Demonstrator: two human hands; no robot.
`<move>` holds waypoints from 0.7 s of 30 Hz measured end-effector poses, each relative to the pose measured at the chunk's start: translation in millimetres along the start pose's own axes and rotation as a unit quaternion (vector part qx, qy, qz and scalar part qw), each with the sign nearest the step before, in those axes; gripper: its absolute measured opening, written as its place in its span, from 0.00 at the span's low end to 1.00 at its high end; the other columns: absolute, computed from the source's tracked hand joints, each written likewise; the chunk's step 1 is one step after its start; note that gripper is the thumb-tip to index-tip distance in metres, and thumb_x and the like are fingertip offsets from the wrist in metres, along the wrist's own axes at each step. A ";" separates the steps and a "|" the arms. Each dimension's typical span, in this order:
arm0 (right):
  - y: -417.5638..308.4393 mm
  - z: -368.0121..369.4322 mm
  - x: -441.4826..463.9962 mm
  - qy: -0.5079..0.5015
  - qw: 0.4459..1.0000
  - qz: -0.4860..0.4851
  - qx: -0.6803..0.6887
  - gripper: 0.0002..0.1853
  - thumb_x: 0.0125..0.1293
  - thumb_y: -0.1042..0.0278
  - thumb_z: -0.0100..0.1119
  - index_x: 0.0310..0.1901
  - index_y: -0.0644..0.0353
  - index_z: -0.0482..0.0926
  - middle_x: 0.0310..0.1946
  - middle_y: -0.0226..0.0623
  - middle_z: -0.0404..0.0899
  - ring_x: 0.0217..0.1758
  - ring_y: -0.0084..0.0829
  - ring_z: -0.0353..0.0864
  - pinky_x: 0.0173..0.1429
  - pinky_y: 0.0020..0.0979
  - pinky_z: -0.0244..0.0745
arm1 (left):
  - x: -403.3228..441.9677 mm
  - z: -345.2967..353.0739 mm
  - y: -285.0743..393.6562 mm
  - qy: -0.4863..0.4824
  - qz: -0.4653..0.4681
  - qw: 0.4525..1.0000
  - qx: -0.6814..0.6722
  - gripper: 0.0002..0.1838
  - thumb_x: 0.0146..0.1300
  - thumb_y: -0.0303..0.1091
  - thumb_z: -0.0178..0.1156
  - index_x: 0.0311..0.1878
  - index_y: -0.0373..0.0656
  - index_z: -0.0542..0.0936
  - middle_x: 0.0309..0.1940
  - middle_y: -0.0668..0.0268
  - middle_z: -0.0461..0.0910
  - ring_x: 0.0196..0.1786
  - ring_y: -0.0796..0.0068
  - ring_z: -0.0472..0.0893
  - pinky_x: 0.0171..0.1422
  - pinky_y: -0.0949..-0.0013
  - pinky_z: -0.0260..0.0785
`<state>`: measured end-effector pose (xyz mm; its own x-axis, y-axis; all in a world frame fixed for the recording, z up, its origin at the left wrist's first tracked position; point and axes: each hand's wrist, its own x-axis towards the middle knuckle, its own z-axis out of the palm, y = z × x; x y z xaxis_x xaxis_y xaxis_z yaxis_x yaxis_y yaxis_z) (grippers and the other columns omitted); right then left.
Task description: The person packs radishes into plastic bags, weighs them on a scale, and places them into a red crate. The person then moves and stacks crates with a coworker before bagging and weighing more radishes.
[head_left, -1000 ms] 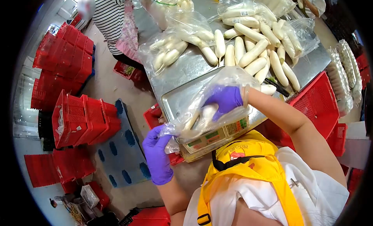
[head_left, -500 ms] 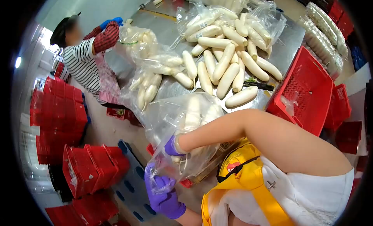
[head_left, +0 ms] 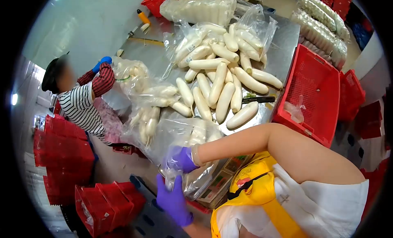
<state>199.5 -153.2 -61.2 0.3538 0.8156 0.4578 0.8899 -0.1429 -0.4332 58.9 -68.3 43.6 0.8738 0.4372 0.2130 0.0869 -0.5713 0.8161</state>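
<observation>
Purple left hand [head_left: 174, 201]: fingers spread, beside bag [head_left: 186, 135]
Right hand [head_left: 182, 159]: at bag; cannot tell grip
Bagged radishes [head_left: 199, 131]: long axes run inward from tabletop's [head_left: 283, 38] near corner

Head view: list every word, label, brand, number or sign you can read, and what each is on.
No text can be read for certain.
Yellow apron: small lettering around a printed picture, too small to read.
Scale: display panel visible, figures too blurred to read.
Label on a bagged radish: dark marks, too small to read.
Front clear bag: no lettering seen.
</observation>
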 end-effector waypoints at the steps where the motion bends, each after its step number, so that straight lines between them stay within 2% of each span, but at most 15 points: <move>1: -12.4 -21.5 -1.4 0.060 0.994 -0.006 0.094 0.10 0.48 0.66 0.64 0.34 0.57 0.81 0.32 0.44 0.81 0.35 0.46 0.81 0.39 0.39 0.76 | 6.0 2.3 -8.6 -0.061 -0.012 0.991 0.115 0.19 0.58 0.36 0.65 0.48 0.33 0.79 0.36 0.55 0.82 0.34 0.65 0.80 0.40 0.66 0.72; 2: -10.9 -24.4 -2.4 0.060 0.992 -0.014 0.106 0.10 0.48 0.66 0.64 0.34 0.57 0.81 0.32 0.44 0.81 0.35 0.46 0.81 0.39 0.39 0.76 | 9.4 2.9 -18.3 -0.121 -0.029 0.965 0.230 0.19 0.56 0.40 0.66 0.45 0.35 0.80 0.34 0.52 0.83 0.36 0.60 0.82 0.41 0.62 0.73; 4: -13.1 -17.7 2.6 -0.104 0.994 0.039 -0.005 0.10 0.49 0.65 0.63 0.34 0.57 0.80 0.32 0.45 0.81 0.35 0.47 0.81 0.39 0.39 0.75 | 5.4 4.5 -37.5 -0.104 0.012 0.952 0.287 0.19 0.54 0.45 0.67 0.38 0.38 0.81 0.28 0.49 0.80 0.33 0.51 0.80 0.38 0.57 0.70; 5: -8.7 -4.7 0.1 -0.072 0.997 0.014 -0.004 0.10 0.49 0.64 0.63 0.34 0.57 0.81 0.31 0.45 0.81 0.34 0.47 0.81 0.39 0.39 0.75 | 4.8 1.4 -44.9 -0.124 0.033 0.947 0.295 0.18 0.53 0.45 0.66 0.34 0.39 0.80 0.27 0.49 0.79 0.32 0.47 0.78 0.36 0.55 0.69; 6: -2.5 8.1 -2.9 -0.042 0.999 -0.010 -0.004 0.11 0.49 0.63 0.63 0.34 0.57 0.81 0.30 0.45 0.81 0.34 0.47 0.81 0.39 0.39 0.75 | 2.9 -3.3 -45.0 -0.131 0.015 0.953 0.274 0.16 0.54 0.44 0.65 0.32 0.38 0.80 0.27 0.49 0.79 0.30 0.48 0.78 0.35 0.55 0.69; 9: -20.5 -17.9 6.6 -0.145 0.988 0.028 0.039 0.12 0.49 0.62 0.63 0.35 0.56 0.82 0.29 0.44 0.81 0.33 0.47 0.81 0.39 0.40 0.75 | 0.4 -24.5 -60.7 -0.119 -0.029 0.959 0.254 0.14 0.55 0.41 0.63 0.32 0.38 0.80 0.27 0.50 0.79 0.29 0.51 0.79 0.35 0.57 0.69; 11: -22.2 -16.4 5.4 -0.089 0.995 0.025 0.026 0.12 0.48 0.63 0.63 0.35 0.56 0.82 0.27 0.42 0.82 0.32 0.46 0.81 0.39 0.40 0.76 | 2.7 -32.8 -64.9 -0.003 -0.064 0.969 0.240 0.12 0.57 0.37 0.61 0.37 0.38 0.82 0.27 0.51 0.80 0.29 0.58 0.80 0.37 0.60 0.70; 12: -23.2 -18.3 5.1 -0.095 0.995 0.017 0.030 0.12 0.48 0.63 0.63 0.35 0.56 0.82 0.27 0.42 0.82 0.32 0.46 0.81 0.39 0.40 0.76 | 5.7 -37.2 -69.7 0.004 -0.072 0.968 0.240 0.12 0.57 0.37 0.61 0.37 0.38 0.82 0.27 0.51 0.80 0.29 0.58 0.80 0.37 0.60 0.70; 14: -28.4 -29.3 6.0 -0.197 0.980 0.020 0.008 0.12 0.50 0.62 0.63 0.36 0.54 0.83 0.28 0.42 0.81 0.33 0.45 0.82 0.40 0.39 0.76 | 14.8 -46.0 -89.7 0.092 -0.068 0.974 0.194 0.11 0.59 0.34 0.58 0.41 0.39 0.83 0.30 0.53 0.82 0.31 0.60 0.81 0.38 0.62 0.71; 15: -33.8 -39.3 4.0 -0.203 0.978 0.009 0.047 0.13 0.52 0.62 0.63 0.40 0.52 0.82 0.32 0.41 0.82 0.36 0.44 0.82 0.43 0.39 0.76 | 18.3 -49.7 -112.7 0.090 -0.076 0.954 0.275 0.13 0.60 0.34 0.57 0.44 0.39 0.82 0.32 0.52 0.82 0.33 0.60 0.82 0.39 0.64 0.72; 16: -36.7 -47.5 0.7 -0.203 0.978 0.008 0.040 0.13 0.52 0.62 0.63 0.40 0.52 0.82 0.32 0.41 0.82 0.36 0.44 0.82 0.43 0.39 0.76 | 18.2 -50.8 -118.9 0.093 -0.072 0.956 0.270 0.13 0.60 0.34 0.57 0.44 0.39 0.82 0.32 0.52 0.82 0.33 0.60 0.82 0.39 0.64 0.72; 18: -37.6 -66.9 -9.7 -0.050 0.995 0.021 0.088 0.16 0.52 0.62 0.64 0.44 0.51 0.80 0.39 0.39 0.82 0.39 0.43 0.81 0.45 0.39 0.76 | 18.1 -44.8 -125.8 0.146 -0.118 0.948 0.257 0.11 0.62 0.38 0.54 0.39 0.42 0.82 0.29 0.54 0.82 0.31 0.56 0.82 0.34 0.59 0.71; 19: -37.2 -79.0 -10.9 0.005 0.992 0.041 0.119 0.18 0.53 0.60 0.66 0.47 0.50 0.79 0.45 0.38 0.81 0.43 0.41 0.81 0.48 0.38 0.76 | 14.0 -46.8 -127.9 0.118 -0.103 0.947 0.281 0.12 0.63 0.37 0.55 0.41 0.41 0.82 0.29 0.54 0.82 0.30 0.60 0.81 0.35 0.60 0.71; 20: -42.1 -101.6 -10.4 0.037 0.978 0.106 0.174 0.20 0.53 0.60 0.69 0.49 0.48 0.79 0.45 0.37 0.81 0.46 0.35 0.82 0.52 0.34 0.76 | 10.0 -49.3 -128.3 0.112 -0.094 0.950 0.275 0.12 0.63 0.37 0.55 0.41 0.41 0.82 0.29 0.54 0.82 0.30 0.60 0.81 0.35 0.60 0.71; 21: -40.6 -119.3 -11.4 0.087 0.966 0.118 0.214 0.21 0.53 0.62 0.70 0.51 0.50 0.79 0.45 0.35 0.81 0.47 0.32 0.81 0.54 0.33 0.75 | 5.9 -51.7 -126.4 0.088 -0.071 0.963 0.246 0.12 0.63 0.37 0.55 0.40 0.39 0.81 0.28 0.55 0.82 0.29 0.63 0.80 0.34 0.61 0.71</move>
<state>193.7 -223.6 43.8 0.6080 0.6770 0.4146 0.5913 -0.0377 -0.8055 28.3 42.4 -30.5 0.7452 0.6215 0.2416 0.4538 -0.7382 0.4991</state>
